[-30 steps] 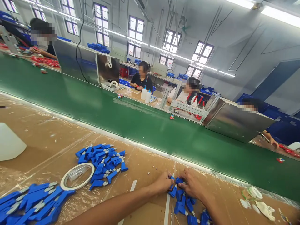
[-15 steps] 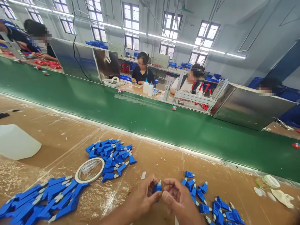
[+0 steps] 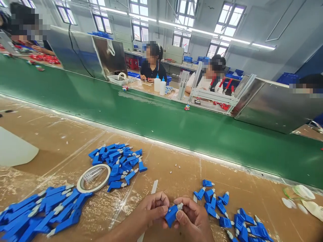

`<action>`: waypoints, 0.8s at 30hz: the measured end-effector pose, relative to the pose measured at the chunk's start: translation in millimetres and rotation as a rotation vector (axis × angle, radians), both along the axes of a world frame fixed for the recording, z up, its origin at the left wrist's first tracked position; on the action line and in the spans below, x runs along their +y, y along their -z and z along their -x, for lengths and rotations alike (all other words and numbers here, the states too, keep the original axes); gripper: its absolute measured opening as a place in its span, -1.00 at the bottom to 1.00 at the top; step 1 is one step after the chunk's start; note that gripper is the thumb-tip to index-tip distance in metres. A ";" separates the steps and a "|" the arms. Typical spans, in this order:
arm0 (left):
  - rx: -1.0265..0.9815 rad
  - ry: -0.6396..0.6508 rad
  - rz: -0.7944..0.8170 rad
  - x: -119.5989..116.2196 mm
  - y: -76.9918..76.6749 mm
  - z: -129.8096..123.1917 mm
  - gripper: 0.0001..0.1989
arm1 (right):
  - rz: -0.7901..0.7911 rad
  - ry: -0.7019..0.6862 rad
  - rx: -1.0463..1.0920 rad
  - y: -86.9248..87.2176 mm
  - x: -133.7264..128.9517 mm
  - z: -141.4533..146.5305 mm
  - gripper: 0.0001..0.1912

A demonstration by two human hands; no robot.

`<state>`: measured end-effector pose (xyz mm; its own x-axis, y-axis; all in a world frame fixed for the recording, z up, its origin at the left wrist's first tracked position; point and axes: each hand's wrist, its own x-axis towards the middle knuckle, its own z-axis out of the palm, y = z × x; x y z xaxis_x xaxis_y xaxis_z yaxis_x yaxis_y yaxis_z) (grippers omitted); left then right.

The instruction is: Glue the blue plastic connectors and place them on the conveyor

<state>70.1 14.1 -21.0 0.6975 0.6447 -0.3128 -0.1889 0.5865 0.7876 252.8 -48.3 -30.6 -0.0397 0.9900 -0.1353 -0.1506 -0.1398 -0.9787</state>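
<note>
Between my two hands is a small blue plastic piece (image 3: 171,215) with a light grey tip. My left hand (image 3: 153,210) pinches its left side between thumb and fingers. The thumb and forefinger of my right hand (image 3: 191,216) close on the grey tip end. More blue pieces of this look lie in a loose group (image 3: 212,198) right of my hands. Another pile of blue pieces (image 3: 118,161) sits to the left, and longer blue pieces (image 3: 50,211) are heaped at the lower left.
A roll of tape (image 3: 80,185) lies between the left piles, with clear plastic bits inside its ring. A green conveyor belt (image 3: 151,117) runs beyond the table edge. At right are a clear jar (image 3: 301,192) and a pale cloth-like item (image 3: 313,209). Several co-workers sit across the belt.
The blue piece has turned from upright to tilted, its grey tip now pointing right. My right fingers have closed in on the tip. The camera view has shifted slightly.
</note>
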 end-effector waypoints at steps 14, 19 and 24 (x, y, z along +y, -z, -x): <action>-0.142 0.063 0.116 1.4 -11.3 10.4 -0.57 | 0.034 -0.154 0.108 -3.5 2.4 -2.0 -0.51; -0.121 0.042 0.096 -10.8 -9.8 18.9 -0.55 | 0.099 -0.181 0.066 -14.8 1.2 16.4 -0.46; -0.077 0.018 0.043 -17.9 -12.3 25.0 -0.53 | 0.113 -0.150 0.018 -17.0 -1.0 31.9 -0.44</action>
